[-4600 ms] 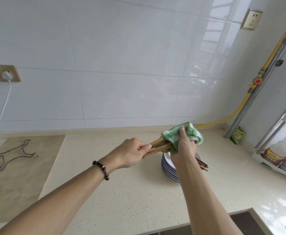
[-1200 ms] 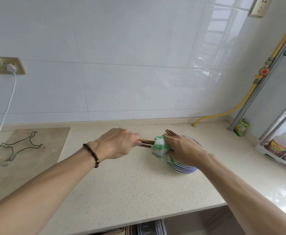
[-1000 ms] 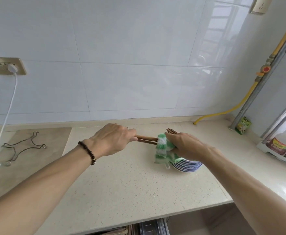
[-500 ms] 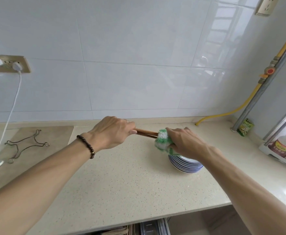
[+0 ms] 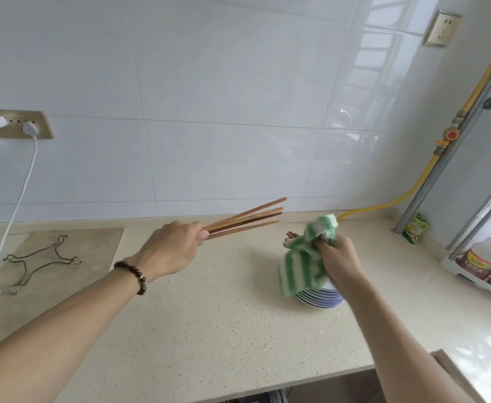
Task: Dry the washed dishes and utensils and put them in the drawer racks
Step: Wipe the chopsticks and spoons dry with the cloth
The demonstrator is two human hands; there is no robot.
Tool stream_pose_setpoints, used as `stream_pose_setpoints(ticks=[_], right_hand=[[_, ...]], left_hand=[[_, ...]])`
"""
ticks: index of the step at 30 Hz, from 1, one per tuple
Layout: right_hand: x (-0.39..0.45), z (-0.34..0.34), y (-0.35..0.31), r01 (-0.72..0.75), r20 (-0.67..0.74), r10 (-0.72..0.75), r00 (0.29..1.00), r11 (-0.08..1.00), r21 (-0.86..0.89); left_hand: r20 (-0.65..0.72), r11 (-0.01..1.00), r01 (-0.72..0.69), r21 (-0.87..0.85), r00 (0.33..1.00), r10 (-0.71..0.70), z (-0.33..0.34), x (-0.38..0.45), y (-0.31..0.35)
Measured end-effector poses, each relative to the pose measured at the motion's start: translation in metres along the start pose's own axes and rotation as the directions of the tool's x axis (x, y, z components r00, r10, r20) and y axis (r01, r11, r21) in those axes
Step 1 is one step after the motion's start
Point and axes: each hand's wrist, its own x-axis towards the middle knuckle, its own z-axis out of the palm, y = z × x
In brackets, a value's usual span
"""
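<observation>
My left hand point(image 5: 171, 248) grips a bundle of several wooden chopsticks point(image 5: 245, 218) by one end; their tips point up and right, free of the cloth. My right hand point(image 5: 337, 258) holds a green-and-white striped cloth point(image 5: 301, 264) that hangs over a stack of blue-rimmed plates point(image 5: 320, 298) on the beige counter. More chopstick ends point(image 5: 291, 235) poke out behind the cloth, over the plates. At the bottom edge, a metal drawer rack point(image 5: 267, 398) shows below the counter.
A wire trivet point(image 5: 39, 258) lies on the darker slab at left, near a white charging cable point(image 5: 14, 205) from the wall socket. A yellow gas hose point(image 5: 389, 203) runs along the back right. Bottles stand on a white rack point(image 5: 482, 261) at far right.
The chopsticks in my left hand have come out of the cloth and swung up to the left. My right hand with the cloth has dropped apart from them, over the plates.
</observation>
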Motion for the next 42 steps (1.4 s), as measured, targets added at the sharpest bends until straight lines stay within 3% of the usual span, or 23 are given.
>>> stream_pose_setpoints(ticks=[1, 2, 3, 4, 6, 9, 11, 13, 16, 19, 21, 24, 27, 28, 31, 34, 36, 39, 42], right_hand=[[-0.007, 0.011, 0.000, -0.120, 0.067, 0.104, 0.992, 0.942, 0.314], [-0.015, 0.024, -0.001, -0.213, 0.173, 0.140, 0.975, 0.813, 0.541], [-0.019, 0.039, -0.003, -0.273, 0.274, 0.112, 0.955, 0.693, 0.667], [-0.023, 0.054, -0.006, -0.309, 0.347, 0.061, 0.936, 0.616, 0.725], [-0.033, 0.082, -0.014, -0.295, 0.358, 0.003, 0.934, 0.572, 0.765], [-0.038, 0.096, -0.022, -0.203, 0.211, 0.058, 0.976, 0.595, 0.777], [-0.033, 0.087, -0.028, -0.120, 0.107, 0.060, 0.992, 0.645, 0.755], [-0.023, 0.072, -0.037, -0.035, 0.015, 0.037, 0.999, 0.635, 0.772], [-0.023, 0.066, -0.053, -0.052, 0.032, 0.042, 0.999, 0.670, 0.741], [-0.051, 0.090, -0.048, -0.101, 0.189, -0.034, 0.981, 0.747, 0.658], [-0.059, 0.095, -0.040, -0.130, 0.253, -0.088, 0.964, 0.671, 0.730], [-0.058, 0.090, -0.033, -0.155, 0.218, -0.051, 0.975, 0.544, 0.824], [-0.055, 0.104, -0.021, -0.073, -0.027, 0.128, 0.991, 0.714, 0.697], [-0.055, 0.110, -0.019, -0.099, -0.048, 0.179, 0.983, 0.727, 0.679], [-0.044, 0.100, -0.026, -0.160, -0.037, 0.274, 0.961, 0.662, 0.733], [-0.014, 0.074, -0.037, -0.115, -0.107, 0.353, 0.929, 0.553, 0.825], [-0.017, 0.085, -0.037, -0.137, -0.095, 0.363, 0.927, 0.564, 0.814], [-0.035, 0.113, -0.027, -0.225, 0.024, 0.290, 0.957, 0.685, 0.693], [-0.021, 0.096, -0.032, -0.192, -0.006, 0.308, 0.951, 0.610, 0.769]], left_hand=[[0.006, 0.994, 0.020, -0.110, 1.000, -0.020, 0.005, -0.001, 0.009], [0.023, 0.977, 0.039, -0.208, 0.999, -0.035, 0.010, -0.002, 0.022], [0.048, 0.954, 0.057, -0.293, 0.998, -0.045, 0.015, -0.003, 0.036], [0.077, 0.926, 0.074, -0.371, 0.996, -0.049, 0.019, -0.004, 0.051], [0.132, 0.842, 0.113, -0.527, 0.990, -0.050, 0.024, -0.009, 0.073], [0.289, 0.600, 0.225, -0.768, 0.957, 0.011, 0.022, -0.016, 0.087], [0.407, 0.443, 0.339, -0.830, 0.911, 0.065, 0.013, -0.023, 0.083], [0.479, 0.386, 0.412, -0.825, 0.873, 0.093, 0.006, -0.031, 0.072], [0.465, 0.431, 0.420, -0.799, 0.885, 0.001, 0.004, -0.036, 0.065], [0.284, 0.601, 0.303, -0.740, 0.950, -0.130, 0.009, -0.029, 0.078], [0.199, 0.695, 0.253, -0.673, 0.967, -0.160, 0.009, -0.025, 0.083], [0.227, 0.687, 0.263, -0.677, 0.963, -0.144, 0.011, -0.026, 0.077], [0.281, 0.658, 0.242, -0.713, 0.959, -0.049, 0.016, -0.031, 0.084], [0.290, 0.653, 0.232, -0.721, 0.957, -0.020, 0.019, -0.034, 0.088], [0.302, 0.670, 0.216, -0.710, 0.953, 0.013, 0.022, -0.040, 0.087], [0.298, 0.711, 0.195, -0.675, 0.954, 0.022, 0.021, -0.045, 0.076], [0.261, 0.695, 0.202, -0.690, 0.965, -0.021, 0.020, -0.040, 0.078], [0.215, 0.644, 0.187, -0.742, 0.976, -0.037, 0.018, -0.031, 0.082], [0.268, 0.657, 0.169, -0.734, 0.962, 0.051, 0.013, -0.035, 0.060]])
